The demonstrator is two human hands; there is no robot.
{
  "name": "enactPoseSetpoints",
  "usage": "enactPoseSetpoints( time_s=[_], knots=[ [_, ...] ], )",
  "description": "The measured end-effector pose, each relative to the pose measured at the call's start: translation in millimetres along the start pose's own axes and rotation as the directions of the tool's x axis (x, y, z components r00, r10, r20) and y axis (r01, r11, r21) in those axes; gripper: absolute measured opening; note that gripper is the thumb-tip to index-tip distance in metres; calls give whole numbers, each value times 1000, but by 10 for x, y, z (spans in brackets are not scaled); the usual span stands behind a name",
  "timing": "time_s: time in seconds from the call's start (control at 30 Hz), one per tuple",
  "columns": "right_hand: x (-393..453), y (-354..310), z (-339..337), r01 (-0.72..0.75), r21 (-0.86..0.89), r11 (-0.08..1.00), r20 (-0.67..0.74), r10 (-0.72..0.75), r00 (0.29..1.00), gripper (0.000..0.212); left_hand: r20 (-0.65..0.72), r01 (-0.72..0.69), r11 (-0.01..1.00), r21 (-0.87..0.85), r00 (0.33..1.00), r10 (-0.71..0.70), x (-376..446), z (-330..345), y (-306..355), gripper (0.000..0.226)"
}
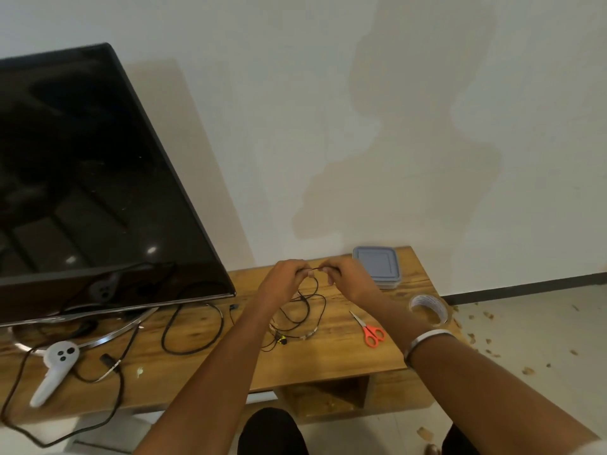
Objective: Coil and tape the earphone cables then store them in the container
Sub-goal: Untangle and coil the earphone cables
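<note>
White wall fills the top and right of the view, with a person's shadow on it. Big black TV leans at the left, its curved metal stand sitting on the wooden bench. Tiled floor to the right, littered with brown scraps near the bench end.

Both forearms reach in from the bottom. Silver bracelet on the right wrist.

Left hand and right hand are raised above the bench, close together, fingers curled. Each pinches the black earphone cable; a short span runs taut between the two pinches. The rest of the cable hangs down in loose loops onto the bench top, ending in a tangle near a small yellow-and-black piece; can't tell what that piece is.

Grey lidded container sits at the back right of the bench against the wall, lid on, partly behind the right hand. Roll of clear tape lies near the right edge, in front of the container. Orange-handled scissors lie flat between the cable pile and the tape, blades pointing away.

White VR controller lies at the left front of the bench, next to the stand. Thicker black cables loop across the bench under the TV edge.
</note>
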State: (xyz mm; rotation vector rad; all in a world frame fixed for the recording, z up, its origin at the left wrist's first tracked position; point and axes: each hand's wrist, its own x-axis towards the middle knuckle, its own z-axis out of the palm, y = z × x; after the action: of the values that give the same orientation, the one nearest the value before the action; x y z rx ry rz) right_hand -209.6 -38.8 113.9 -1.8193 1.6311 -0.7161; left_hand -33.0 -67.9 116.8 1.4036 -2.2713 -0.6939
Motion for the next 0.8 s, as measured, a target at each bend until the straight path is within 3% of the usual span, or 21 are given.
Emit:
enactPoseSetpoints(
  time_s=[0.1, 0.23, 0.47, 0.6, 0.8],
  knots=[
    [-25, 145, -101, -58, -33, 998, -92, 55, 994, 27, -12, 35, 999, -1, 999, -35, -3, -82, -78, 21],
    [-63, 254, -161, -103, -68, 992, -85, 97, 992, 25, -23, 28, 1000, -5, 999, -29, 15, -94, -53, 23],
    [-48, -41, -7, 68, -37, 997, 55, -65, 996, 26, 27, -57, 998, 34, 998, 56, 87, 56, 167, 18],
    [10, -46, 6, 17, -93, 996, 83, -10, 996, 26, 43, -30, 998, 52, 999, 28, 85, 48, 112, 20],
    [4, 222, -170, -144, -130, 981, -78, 135, 988, 29, 16, 27, 997, 67, 999, -28, 44, -79, -136, 24]
  ],
)
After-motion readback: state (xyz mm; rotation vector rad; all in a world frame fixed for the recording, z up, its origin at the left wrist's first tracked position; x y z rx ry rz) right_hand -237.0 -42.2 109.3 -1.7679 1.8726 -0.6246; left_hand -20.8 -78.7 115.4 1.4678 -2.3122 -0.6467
